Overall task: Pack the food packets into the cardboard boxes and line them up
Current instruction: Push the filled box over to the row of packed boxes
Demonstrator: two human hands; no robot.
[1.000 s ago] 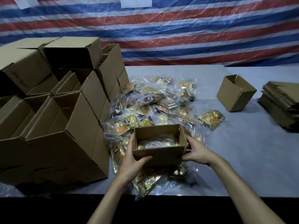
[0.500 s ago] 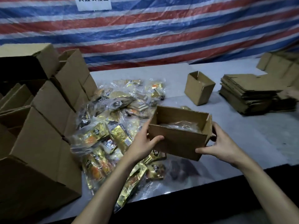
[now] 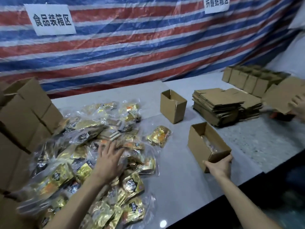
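Right hand: the right hand is gripping the near end of the small open box at lower right of the frame, its fingers wrapping one corner and the thumb hooking the other, so the box is sitting flat on the surface with its mouth up.

Box contents: a clear-wrapped packet is showing inside the box; how many are lying in it I cannot tell.

Left hand: the left hand is hovering over or touching the packet pile at centre left, palm down, fingers spread wide and pinching nothing, probably reaching for more packets.

Pile: the gold and clear packets are lying heaped and overlapping, near the held box, which is keeping the reach short.

Stray packet: one gold packet is lying apart from the pile, between it and the held box.

Second box: an upright open box is standing further back at centre right, apart from the held one, likely the start of a line.

Flat stock: a stack of folded cartons is lying at right, with a row of made-up boxes behind it at upper right.

Large boxes: big cartons are crowding the left edge.

Other person: another hand at the far right edge is holding a flat carton, seemingly folding it.

Stage: packing looks under way, the lining-up barely begun.
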